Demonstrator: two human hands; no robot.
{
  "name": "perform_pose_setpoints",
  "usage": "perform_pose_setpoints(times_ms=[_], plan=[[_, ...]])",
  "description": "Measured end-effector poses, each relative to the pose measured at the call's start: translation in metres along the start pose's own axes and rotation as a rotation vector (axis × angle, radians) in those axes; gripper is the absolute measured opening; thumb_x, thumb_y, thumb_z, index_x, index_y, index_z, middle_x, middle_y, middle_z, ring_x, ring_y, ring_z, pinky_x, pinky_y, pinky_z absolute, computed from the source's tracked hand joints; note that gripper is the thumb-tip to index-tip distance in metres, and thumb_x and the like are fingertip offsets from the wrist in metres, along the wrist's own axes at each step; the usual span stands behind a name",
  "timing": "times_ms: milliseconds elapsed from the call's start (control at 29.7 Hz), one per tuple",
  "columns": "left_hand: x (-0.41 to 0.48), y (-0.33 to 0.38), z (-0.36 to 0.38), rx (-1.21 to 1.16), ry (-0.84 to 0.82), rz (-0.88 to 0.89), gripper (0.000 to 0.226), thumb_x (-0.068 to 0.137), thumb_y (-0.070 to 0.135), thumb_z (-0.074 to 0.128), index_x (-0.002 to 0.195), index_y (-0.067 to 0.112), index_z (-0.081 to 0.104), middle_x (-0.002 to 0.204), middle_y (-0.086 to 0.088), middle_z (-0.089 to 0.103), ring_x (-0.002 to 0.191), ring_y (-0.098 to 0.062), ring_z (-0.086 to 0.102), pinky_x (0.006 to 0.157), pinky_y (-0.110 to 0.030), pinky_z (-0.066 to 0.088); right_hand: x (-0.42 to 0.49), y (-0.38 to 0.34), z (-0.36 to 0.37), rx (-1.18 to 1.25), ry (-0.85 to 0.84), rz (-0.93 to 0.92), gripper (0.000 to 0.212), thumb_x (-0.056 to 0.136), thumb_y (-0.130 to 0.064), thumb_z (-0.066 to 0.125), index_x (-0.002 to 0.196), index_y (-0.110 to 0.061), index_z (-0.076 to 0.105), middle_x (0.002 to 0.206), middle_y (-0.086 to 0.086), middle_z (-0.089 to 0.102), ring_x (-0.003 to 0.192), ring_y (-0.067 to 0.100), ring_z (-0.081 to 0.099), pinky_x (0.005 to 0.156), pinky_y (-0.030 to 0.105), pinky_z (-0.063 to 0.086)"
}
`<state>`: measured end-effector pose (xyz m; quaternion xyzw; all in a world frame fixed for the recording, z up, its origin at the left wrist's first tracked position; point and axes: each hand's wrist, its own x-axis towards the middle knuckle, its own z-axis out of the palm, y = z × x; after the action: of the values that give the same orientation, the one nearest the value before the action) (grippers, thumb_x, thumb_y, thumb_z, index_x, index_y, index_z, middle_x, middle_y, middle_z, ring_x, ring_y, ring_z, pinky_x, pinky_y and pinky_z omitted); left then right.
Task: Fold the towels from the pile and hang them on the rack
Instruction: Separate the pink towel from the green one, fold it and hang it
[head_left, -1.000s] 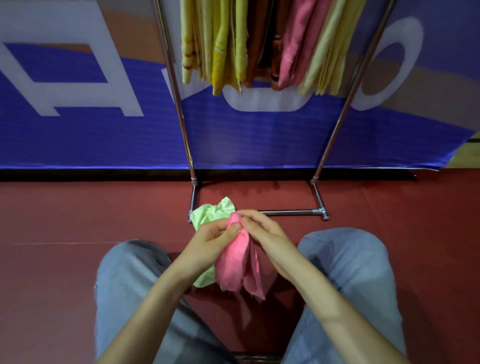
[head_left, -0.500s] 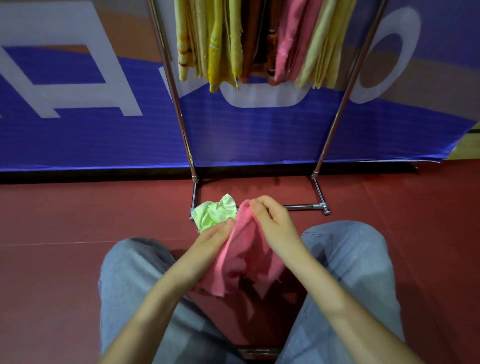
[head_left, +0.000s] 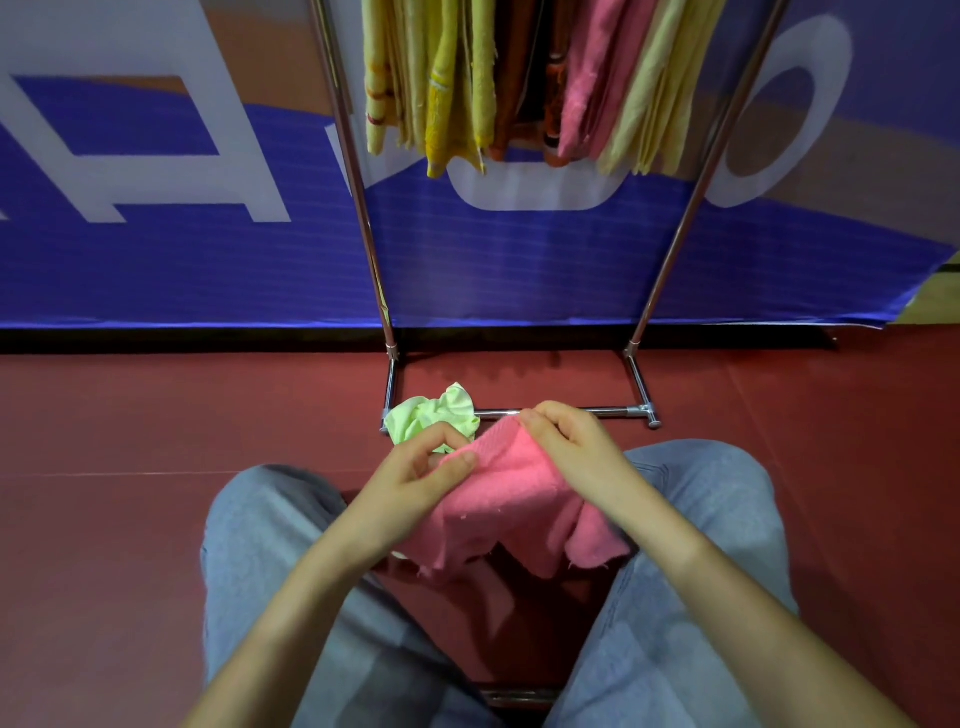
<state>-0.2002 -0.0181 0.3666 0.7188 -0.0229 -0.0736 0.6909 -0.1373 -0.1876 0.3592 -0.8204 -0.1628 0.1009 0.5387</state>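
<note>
Closest to the camera you've got two knees in grey-blue jeans (head_left: 270, 561), spread apart, with the forearms coming in over them. Between the knees, the pink towel (head_left: 511, 501) is held up off the red floor (head_left: 130, 415), partly opened out, its lower edge hanging ragged and loose.

The left hand (head_left: 415, 478) has the towel's left top edge pinched between thumb and fingers. The right hand (head_left: 576, 447) is clamped on the top edge too, a bit further along and higher, fingers curled over the fabric. So both hands are closed on the same towel, near each other but not touching, with a short stretch of pink edge running between them.

Just past the left hand there's a crumpled light green towel (head_left: 431, 418) sitting on the floor, right at the left end of the rack's bottom bar. Can't tell if it's actually resting on the bar or only against it.

The rack (head_left: 569, 413) is chrome, with a low crossbar and two uprights going up out of frame. Hanging from the top are a bunch of folded towels (head_left: 519, 88), yellow, orange, pink and pale yellow, packed side by side.

Behind all that is a blue banner (head_left: 519, 270) with big white lettering, standing along the edge of the floor.
</note>
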Motion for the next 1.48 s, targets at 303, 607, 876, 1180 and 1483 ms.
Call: perform_pose_setpoints(times_ms=[303, 607, 876, 1180, 1483], plan=[[0.004, 0.003, -0.019, 0.226, 0.076, 0.003, 0.024, 0.067, 0.045, 0.056, 0.067, 0.021, 0.055, 0.062, 0.008, 0.049, 0.057, -0.004, 0.045, 0.054, -0.019, 0.038, 0.0, 0.011, -0.021, -0.173, -0.352, -0.063, 0.039, 0.088, -0.022, 0.056, 0.053, -0.023, 0.04, 0.055, -0.009, 0.031, 0.053, 0.002, 0.029, 0.052, 0.019, 0.026], [0.01, 0.02, -0.025, 0.212, 0.178, 0.105, 0.014, 0.079, 0.026, 0.054, 0.066, 0.02, 0.053, 0.053, 0.017, 0.054, 0.052, 0.004, 0.043, 0.052, -0.008, 0.035, 0.004, 0.033, -0.037, -0.231, -0.253, -0.053, 0.021, 0.088, -0.012, 0.054, 0.068, -0.015, 0.056, 0.06, -0.009, 0.046, 0.055, -0.003, 0.043, 0.057, 0.013, 0.032], [0.003, 0.03, -0.045, 0.122, 0.27, 0.024, 0.022, 0.088, 0.006, 0.048, 0.067, 0.012, 0.051, 0.043, 0.011, 0.056, 0.04, 0.004, 0.044, 0.043, -0.006, 0.035, -0.004, 0.072, -0.046, -0.267, -0.12, 0.052, 0.033, 0.087, -0.025, 0.057, 0.053, -0.026, 0.054, 0.05, -0.004, 0.051, 0.055, 0.008, 0.048, 0.062, 0.033, 0.039], [0.009, -0.004, -0.022, 0.032, 0.367, -0.119, 0.022, 0.087, 0.005, 0.052, 0.066, 0.013, 0.054, 0.042, 0.011, 0.057, 0.041, 0.004, 0.045, 0.045, -0.009, 0.038, -0.004, 0.035, -0.031, 0.055, 0.033, 0.032, 0.027, 0.083, -0.01, 0.061, 0.094, -0.034, 0.055, 0.092, 0.013, 0.066, 0.066, 0.024, 0.051, 0.06, 0.019, 0.041], [0.008, -0.016, 0.017, -0.204, 0.238, -0.313, 0.026, 0.087, 0.008, 0.051, 0.07, 0.013, 0.07, 0.073, -0.013, 0.053, 0.064, -0.018, 0.046, 0.053, -0.022, 0.036, -0.018, 0.009, 0.008, 0.253, -0.247, 0.066, 0.027, 0.087, 0.001, 0.051, 0.075, -0.023, 0.055, 0.078, -0.008, 0.056, 0.065, -0.014, 0.052, 0.069, 0.005, 0.04]])
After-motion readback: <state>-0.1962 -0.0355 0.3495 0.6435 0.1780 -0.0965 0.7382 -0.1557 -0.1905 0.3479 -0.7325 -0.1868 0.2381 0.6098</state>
